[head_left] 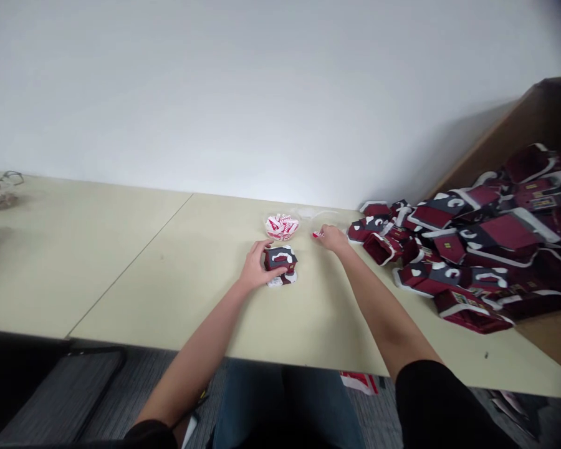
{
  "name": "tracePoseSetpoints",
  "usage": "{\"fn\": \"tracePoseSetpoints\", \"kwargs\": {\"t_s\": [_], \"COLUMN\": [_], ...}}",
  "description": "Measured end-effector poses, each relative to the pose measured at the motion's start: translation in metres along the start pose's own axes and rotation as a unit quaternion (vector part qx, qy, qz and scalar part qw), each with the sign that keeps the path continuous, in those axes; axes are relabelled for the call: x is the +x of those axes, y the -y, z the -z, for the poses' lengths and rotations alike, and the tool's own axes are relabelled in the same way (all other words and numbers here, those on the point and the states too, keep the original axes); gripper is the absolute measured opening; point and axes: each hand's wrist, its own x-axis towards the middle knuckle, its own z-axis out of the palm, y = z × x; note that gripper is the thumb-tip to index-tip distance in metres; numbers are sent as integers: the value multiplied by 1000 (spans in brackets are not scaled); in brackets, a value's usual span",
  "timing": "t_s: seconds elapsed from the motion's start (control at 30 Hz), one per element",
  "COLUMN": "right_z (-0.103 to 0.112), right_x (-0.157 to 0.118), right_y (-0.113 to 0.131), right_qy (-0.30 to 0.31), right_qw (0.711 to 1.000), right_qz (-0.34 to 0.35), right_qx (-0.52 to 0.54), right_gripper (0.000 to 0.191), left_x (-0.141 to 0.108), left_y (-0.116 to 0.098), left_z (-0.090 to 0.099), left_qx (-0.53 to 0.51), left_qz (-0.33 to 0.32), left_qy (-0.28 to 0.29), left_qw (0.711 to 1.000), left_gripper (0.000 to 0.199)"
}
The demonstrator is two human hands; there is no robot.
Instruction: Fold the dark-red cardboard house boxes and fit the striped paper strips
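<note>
Fingers (275, 273) curled on a small paper house (281, 257), with a loose heap close by

Along the right side of the cream table (135, 274), a cardboard box (546, 106) tilts its load of flattened maroon paper house pieces (490, 237) over the table's far right corner. That heap looks the biggest risk: it sits loosely, so a knock could send pieces sliding toward the work area. The right forearm (378, 299) reaches just beside the heap's near edge, and a careless sweep of it might set that slide off.

Near the middle of the far edge, the left hand (255, 268) has its fingers wrapped around the side of the folded house, holding it rather than merely touching it. Too hard a squeeze could crease the thin paper or spring its folds. The white base (277, 282) showing beneath could shift if the house is dragged.

The right hand (333, 238) is nearly closed, its fingertips seemingly pinching a tiny red-and-white paper piece (316, 234). That piece is so small that a slight slip could drop it among the crumpled red-and-white paper (282, 227) just beside it, where it would be difficult to pick out.
</note>
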Motion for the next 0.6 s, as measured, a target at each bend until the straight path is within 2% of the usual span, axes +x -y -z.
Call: {"fn": "tracePoseSetpoints", "kwargs": {"t_s": [0.17,0.33,0.5,0.6], "right_z": [-5,-12,-14,-15], "right_x": [-3,-12,-25,-38], "right_y": [-10,-15,-18,-9], "right_qy": [-18,-84,-168,-204], "right_qw": [998,980,934,896], "right_qz": [7,-12,-26,-6], "right_qx": [66,179,313,393], "right_gripper": [33,27,29,43], "left_x": [-2,-4,-5,-5], "left_y": [9,9,7,7], "left_z": [1,2,4,5], "left_qx": [-58,-72,-74,-83], "left_qz": [-13,-14,9,30], "left_qy": [33,30,36,42], "left_qw": [998,997,997,995], "left_gripper": [70,63,62,65]}}
